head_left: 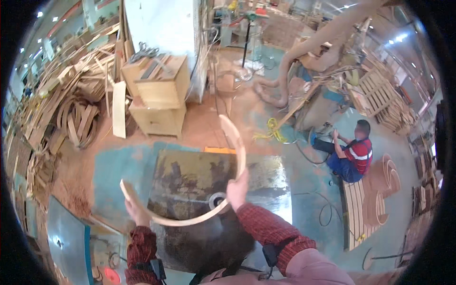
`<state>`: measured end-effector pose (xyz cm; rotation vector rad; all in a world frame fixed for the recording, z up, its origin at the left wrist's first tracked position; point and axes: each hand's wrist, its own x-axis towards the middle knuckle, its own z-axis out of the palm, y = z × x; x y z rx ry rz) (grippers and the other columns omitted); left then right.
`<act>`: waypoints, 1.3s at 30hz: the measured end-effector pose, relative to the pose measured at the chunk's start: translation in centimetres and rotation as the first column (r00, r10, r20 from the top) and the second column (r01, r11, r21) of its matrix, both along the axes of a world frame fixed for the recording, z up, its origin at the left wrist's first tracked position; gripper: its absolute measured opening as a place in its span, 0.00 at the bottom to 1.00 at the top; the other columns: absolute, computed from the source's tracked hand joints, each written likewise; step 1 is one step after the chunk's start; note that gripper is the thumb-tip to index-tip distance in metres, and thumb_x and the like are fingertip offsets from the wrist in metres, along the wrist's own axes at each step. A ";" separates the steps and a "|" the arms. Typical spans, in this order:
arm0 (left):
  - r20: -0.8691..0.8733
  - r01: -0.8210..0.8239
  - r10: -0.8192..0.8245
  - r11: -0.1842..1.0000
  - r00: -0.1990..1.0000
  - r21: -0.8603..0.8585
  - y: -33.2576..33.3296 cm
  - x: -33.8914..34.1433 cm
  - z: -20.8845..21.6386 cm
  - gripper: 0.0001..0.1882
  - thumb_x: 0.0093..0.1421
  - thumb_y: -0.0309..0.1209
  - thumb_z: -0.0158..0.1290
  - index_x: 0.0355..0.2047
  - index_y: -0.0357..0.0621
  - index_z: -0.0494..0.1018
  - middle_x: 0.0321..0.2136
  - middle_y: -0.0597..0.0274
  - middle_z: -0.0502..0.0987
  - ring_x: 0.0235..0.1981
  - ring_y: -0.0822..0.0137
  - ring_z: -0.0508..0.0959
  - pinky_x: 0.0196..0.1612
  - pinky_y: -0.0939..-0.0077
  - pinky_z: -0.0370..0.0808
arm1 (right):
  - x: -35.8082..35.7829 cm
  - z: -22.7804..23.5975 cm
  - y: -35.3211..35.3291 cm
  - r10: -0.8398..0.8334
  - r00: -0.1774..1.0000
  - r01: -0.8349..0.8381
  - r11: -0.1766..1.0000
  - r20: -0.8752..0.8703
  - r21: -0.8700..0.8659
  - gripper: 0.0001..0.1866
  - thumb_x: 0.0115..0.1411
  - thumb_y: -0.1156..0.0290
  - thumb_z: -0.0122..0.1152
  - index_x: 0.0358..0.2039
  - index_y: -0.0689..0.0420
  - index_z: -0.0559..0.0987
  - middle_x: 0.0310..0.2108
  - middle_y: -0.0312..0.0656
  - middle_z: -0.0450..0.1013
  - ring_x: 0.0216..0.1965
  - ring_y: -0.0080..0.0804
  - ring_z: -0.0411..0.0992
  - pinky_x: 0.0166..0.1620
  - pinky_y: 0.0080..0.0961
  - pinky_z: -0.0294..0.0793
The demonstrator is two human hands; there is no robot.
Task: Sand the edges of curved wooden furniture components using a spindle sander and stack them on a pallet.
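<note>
A curved wooden strip (184, 222), bent into a wide open arc, spans both my hands above a dark metal machine table (175, 178). My left hand (137, 213) is closed round the strip near its left end. Farther along the right side, my right hand (237, 191) grips the same piece, and the end beyond it points away from me. A round metal ring with a dark centre (218, 201) sits in the tabletop, just left of my right hand. The strip passes close by this ring; I cannot tell whether they touch.
Behind the table stands a wooden cabinet (159, 85) with tools on top. Scrap wood (78, 95) is heaped at the left. A seated person (354, 152) is at the right, near curved wooden pieces (380, 190). A thick hose (285, 71) runs behind. A blue-edged panel (69, 240) stands near left.
</note>
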<state>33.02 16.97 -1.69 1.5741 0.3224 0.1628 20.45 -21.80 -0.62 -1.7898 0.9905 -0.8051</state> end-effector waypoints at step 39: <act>-0.403 0.703 -0.706 0.189 0.582 0.685 -9.1 -27.8 9.9 0.22 0.73 0.52 0.49 0.39 0.43 0.71 0.32 0.48 0.82 0.34 0.42 0.84 0.35 0.46 0.81 | 9.9 3.4 -1.2 0.814 0.558 -0.827 0.561 -0.160 -0.028 0.33 0.72 0.69 0.55 0.75 0.57 0.62 0.69 0.56 0.68 0.70 0.50 0.68 0.70 0.37 0.66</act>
